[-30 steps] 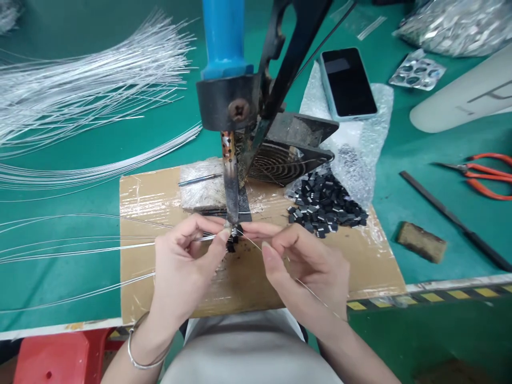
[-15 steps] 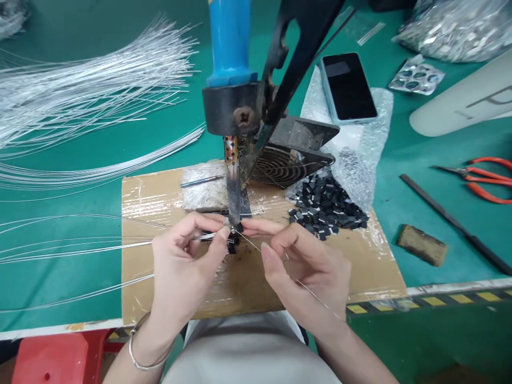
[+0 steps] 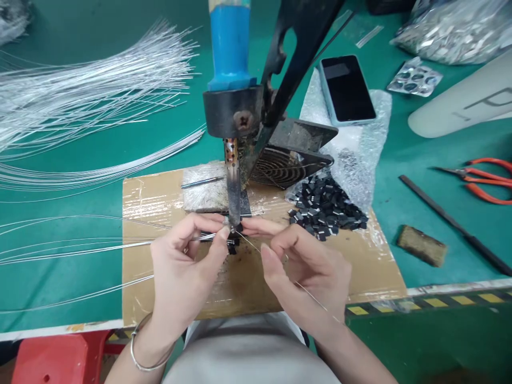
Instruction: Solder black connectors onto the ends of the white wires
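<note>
A blue-handled soldering iron (image 3: 233, 160) hangs upright in a black stand, its tip pointing down at a taped cardboard sheet (image 3: 160, 202). My left hand (image 3: 184, 272) pinches a thin silver wire (image 3: 120, 246) that runs off to the left, holding its end right at the tip. From the other side my right hand (image 3: 308, 272) pinches a small black component (image 3: 239, 228) against the tip, and a thin solder wire (image 3: 312, 296) trails back over that hand. A few black pieces lie just beneath the tip.
A pile of black components (image 3: 326, 208) lies on the cardboard beside bubble wrap and a phone (image 3: 346, 88). Bundles of silver wires (image 3: 80, 101) spread at left. Red pliers (image 3: 486, 173), a black file (image 3: 452, 224), a wooden block (image 3: 421, 244) and a small fan (image 3: 280, 162) sit nearby.
Both hands hold the same pose at the iron's tip; only the view has shifted slightly.
</note>
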